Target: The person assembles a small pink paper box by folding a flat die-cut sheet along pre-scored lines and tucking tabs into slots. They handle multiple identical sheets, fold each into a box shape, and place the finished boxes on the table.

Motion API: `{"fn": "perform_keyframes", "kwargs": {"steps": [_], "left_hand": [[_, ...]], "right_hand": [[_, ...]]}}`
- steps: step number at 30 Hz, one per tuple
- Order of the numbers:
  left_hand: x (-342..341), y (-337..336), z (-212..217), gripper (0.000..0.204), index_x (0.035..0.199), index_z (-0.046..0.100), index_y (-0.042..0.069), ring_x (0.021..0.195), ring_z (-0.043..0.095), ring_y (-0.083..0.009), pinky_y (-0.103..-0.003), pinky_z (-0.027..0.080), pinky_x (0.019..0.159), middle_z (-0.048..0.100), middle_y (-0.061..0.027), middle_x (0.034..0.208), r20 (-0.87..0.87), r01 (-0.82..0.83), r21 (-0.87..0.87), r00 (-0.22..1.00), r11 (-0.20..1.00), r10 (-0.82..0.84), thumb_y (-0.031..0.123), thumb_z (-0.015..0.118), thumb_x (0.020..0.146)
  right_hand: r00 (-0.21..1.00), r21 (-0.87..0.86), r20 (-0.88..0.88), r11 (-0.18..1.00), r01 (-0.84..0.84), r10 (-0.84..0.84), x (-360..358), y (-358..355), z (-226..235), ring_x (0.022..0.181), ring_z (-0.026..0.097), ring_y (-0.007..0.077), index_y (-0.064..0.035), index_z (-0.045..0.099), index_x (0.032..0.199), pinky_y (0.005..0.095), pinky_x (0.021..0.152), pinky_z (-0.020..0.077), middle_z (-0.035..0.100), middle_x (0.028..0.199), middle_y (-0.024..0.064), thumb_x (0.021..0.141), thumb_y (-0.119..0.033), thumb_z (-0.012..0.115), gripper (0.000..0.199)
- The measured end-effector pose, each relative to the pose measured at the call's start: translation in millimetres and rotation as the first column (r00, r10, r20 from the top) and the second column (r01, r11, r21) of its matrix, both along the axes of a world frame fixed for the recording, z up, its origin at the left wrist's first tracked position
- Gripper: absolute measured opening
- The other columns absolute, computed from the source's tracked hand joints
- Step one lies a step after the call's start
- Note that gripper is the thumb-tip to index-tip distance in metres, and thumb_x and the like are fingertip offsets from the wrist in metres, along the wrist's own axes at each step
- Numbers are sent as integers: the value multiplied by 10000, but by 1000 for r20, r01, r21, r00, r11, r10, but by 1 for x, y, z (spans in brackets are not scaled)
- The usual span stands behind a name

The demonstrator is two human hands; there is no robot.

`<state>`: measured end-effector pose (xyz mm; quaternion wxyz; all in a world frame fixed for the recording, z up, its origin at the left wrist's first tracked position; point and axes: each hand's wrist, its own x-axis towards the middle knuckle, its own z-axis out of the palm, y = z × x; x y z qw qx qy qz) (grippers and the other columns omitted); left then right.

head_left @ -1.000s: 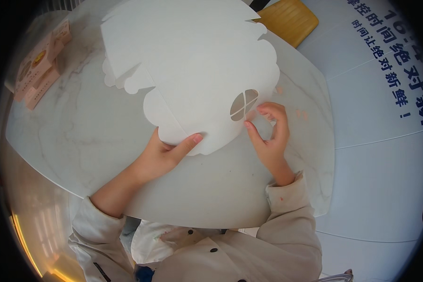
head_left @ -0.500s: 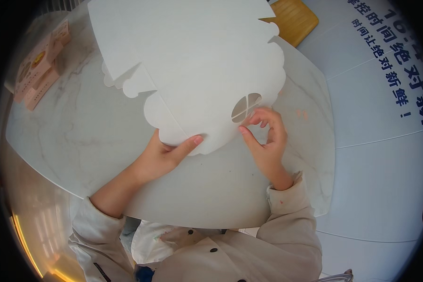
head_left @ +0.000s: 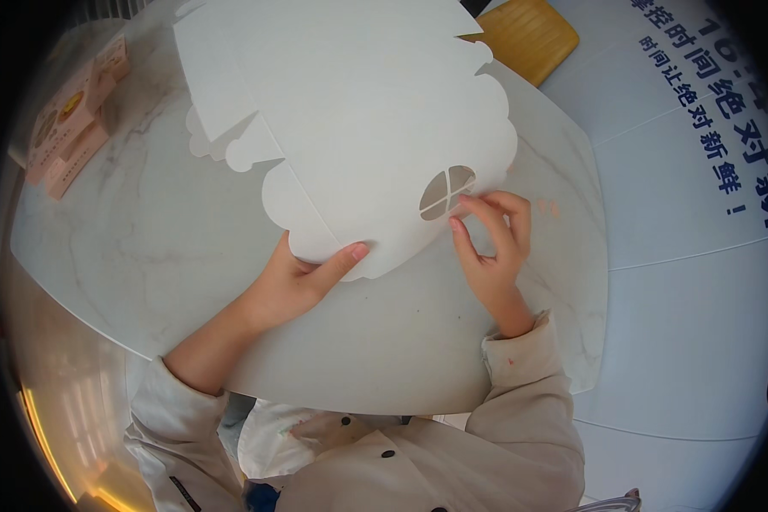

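Boxes (head_left: 72, 115), pink and stacked, sit at the far left of the pale marbled desk (head_left: 145, 256), well apart from where I am working. Moving right, my left hand (head_left: 303, 277) grips the near scalloped edge of a large white cardboard sheet (head_left: 358, 111), thumb pressed on top and the other fingers tucked beneath, out of my sight. The sheet is a flat die-cut blank with wavy edges and folded flaps; it lies across the middle of the desk, reaching toward the far side, its near edge lifted slightly by my grip. Near its right edge is a round cut-out (head_left: 446, 192) split into segments by thin strips. Just beside that, my right hand (head_left: 491, 247) has thumb and forefinger drawn together, pinching the sheet's rim right at the cut-out, the remaining fingers curled. Farther right, beyond the desk, a yellow wooden seat (head_left: 529, 34) shows at the top.
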<state>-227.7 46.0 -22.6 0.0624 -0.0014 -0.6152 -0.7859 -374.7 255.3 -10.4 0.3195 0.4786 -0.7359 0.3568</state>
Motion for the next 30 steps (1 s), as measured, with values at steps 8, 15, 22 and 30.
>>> {"fn": "perform_keyframes", "kwargs": {"steps": [8, 15, 22, 30], "left_hand": [[0, 1, 0, 309, 1255, 561, -3, 1030, 586, -122, -292, 486, 900, 648, -52, 1133, -24, 16, -34, 1000, 999, -17, 82, 618, 963], [1, 1, -1, 302, 1248, 567, 0, 1026, 581, -119, -291, 483, 901, 649, -48, 1124, -30, 39, -51, 999, 998, -41, 83, 618, 963], [0, 1, -1, 294, 1248, 567, -3, 1017, 583, -116, -284, 486, 889, 651, -45, 1120, -8, 20, -30, 1000, 999, -21, 79, 608, 968], [-2, -1, 1, 287, 1244, 566, -8, 1012, 586, -115, -282, 490, 879, 645, -50, 1132, 4, -58, -4, 998, 998, 58, 73, 599, 971]], "right_hand": [[874, 128, -484, 983, 132, -54, -3, 5, -5, 925, 594, 197, -140, 699, 994, 361, 754, 392, 610, 1033, 29, 674, -2, 750, 351], [891, 144, -453, 982, 122, -44, -2, 3, -2, 859, 606, 190, -129, 665, 985, 375, 786, 373, 624, 935, 7, 676, 8, 729, 344], [885, 108, -450, 976, 188, -121, -6, 7, -1, 844, 582, 180, -132, 631, 933, 361, 787, 345, 614, 924, 1, 674, 39, 686, 315], [969, -261, 237, 956, 133, -70, -9, 3, -2, 1022, 552, 218, -81, 533, 1217, 414, 928, 385, 585, 1134, 83, 810, -59, 695, 439]]}}
